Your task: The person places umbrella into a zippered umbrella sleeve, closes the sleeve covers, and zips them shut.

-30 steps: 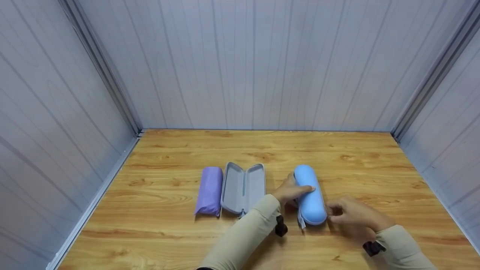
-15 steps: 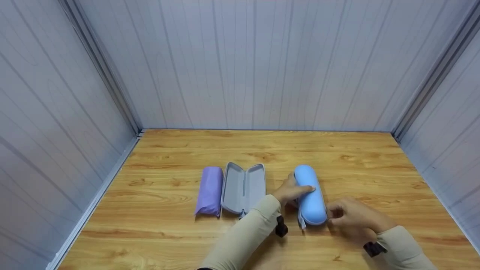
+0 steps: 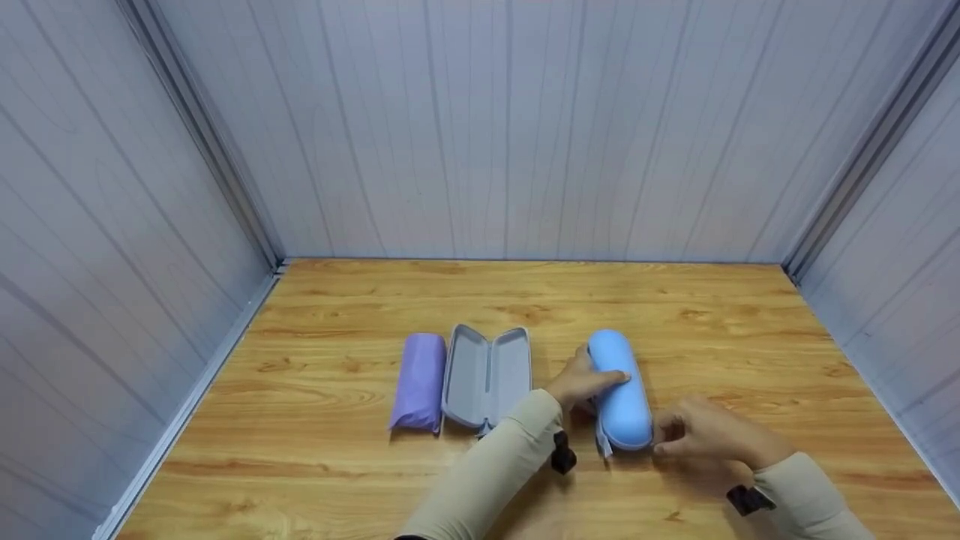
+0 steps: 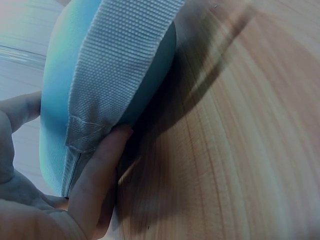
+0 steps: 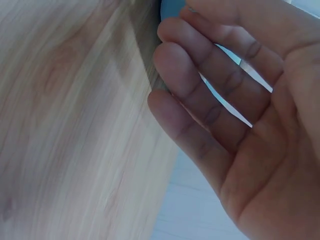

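A closed blue hard glasses case [image 3: 624, 416] lies lengthwise on the table. My left hand [image 3: 579, 381] holds it from the left, thumb over the top and fingers along the lower side. A grey woven strap [image 4: 120, 57] hangs from its near end, a fingertip touching the strap's base in the left wrist view. My right hand [image 3: 712, 429] is at the case's near right edge. Its thumb and forefinger pinch at the zipper seam; the small part between them is hidden. The other fingers [image 5: 175, 70] are loosely bent in the right wrist view.
An open grey glasses case [image 3: 511, 371] lies left of the blue one, partly behind the left sleeve. Beside it is a purple wrapped bundle [image 3: 420, 379]. Pale panel walls [image 3: 487, 135] enclose the wooden table [image 3: 322, 465] at the back and sides.
My right hand has shifted very slightly toward the near end along the blue case's edge. The left hand and the cases have stayed in place.
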A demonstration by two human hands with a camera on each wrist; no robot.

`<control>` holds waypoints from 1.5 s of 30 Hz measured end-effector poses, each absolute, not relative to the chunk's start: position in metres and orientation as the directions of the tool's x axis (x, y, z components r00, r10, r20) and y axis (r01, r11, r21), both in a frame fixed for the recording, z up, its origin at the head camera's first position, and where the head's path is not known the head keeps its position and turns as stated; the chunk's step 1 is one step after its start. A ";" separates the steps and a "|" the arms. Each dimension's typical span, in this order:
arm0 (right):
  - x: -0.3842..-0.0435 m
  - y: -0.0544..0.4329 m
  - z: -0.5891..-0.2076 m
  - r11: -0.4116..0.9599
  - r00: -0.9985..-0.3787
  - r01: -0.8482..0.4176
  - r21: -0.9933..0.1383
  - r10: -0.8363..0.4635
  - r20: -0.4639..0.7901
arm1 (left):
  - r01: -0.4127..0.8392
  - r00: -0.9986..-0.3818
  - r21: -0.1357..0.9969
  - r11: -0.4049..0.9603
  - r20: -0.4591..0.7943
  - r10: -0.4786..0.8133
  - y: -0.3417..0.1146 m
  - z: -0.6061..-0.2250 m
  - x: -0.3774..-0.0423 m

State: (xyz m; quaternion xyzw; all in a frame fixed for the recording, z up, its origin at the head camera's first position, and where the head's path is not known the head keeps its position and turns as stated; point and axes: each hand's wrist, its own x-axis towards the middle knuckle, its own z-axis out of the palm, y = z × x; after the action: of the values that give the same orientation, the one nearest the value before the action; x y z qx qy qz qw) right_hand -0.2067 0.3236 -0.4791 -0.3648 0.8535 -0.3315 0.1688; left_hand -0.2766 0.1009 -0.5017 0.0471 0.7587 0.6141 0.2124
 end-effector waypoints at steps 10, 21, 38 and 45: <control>-0.204 0.320 -0.479 0.529 -0.697 -0.441 -0.725 -0.711 -0.094 | -0.199 -0.904 0.955 0.221 -0.266 0.335 0.102 -0.502 -0.277; -0.201 0.312 -0.482 0.508 -0.689 -0.443 -0.738 -0.720 -0.082 | -0.203 -0.905 0.954 0.221 -0.269 0.330 0.104 -0.502 -0.276; -0.218 0.333 -0.494 0.463 -0.771 -0.144 -0.874 -0.606 -0.194 | -0.204 -0.908 0.947 0.250 -0.278 0.314 0.102 -0.502 -0.275; -0.235 0.330 -0.505 0.439 -0.862 0.042 -0.898 -0.438 -0.255 | -0.214 -0.903 0.943 0.253 -0.291 0.318 0.101 -0.501 -0.276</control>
State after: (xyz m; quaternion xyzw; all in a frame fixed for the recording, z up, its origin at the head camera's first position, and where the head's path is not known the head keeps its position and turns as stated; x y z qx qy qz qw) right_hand -0.2353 0.3301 -0.5050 -0.1212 0.8156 -0.5157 0.2328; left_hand -0.2760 0.1008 -0.5006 0.0339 0.7610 0.6100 0.2181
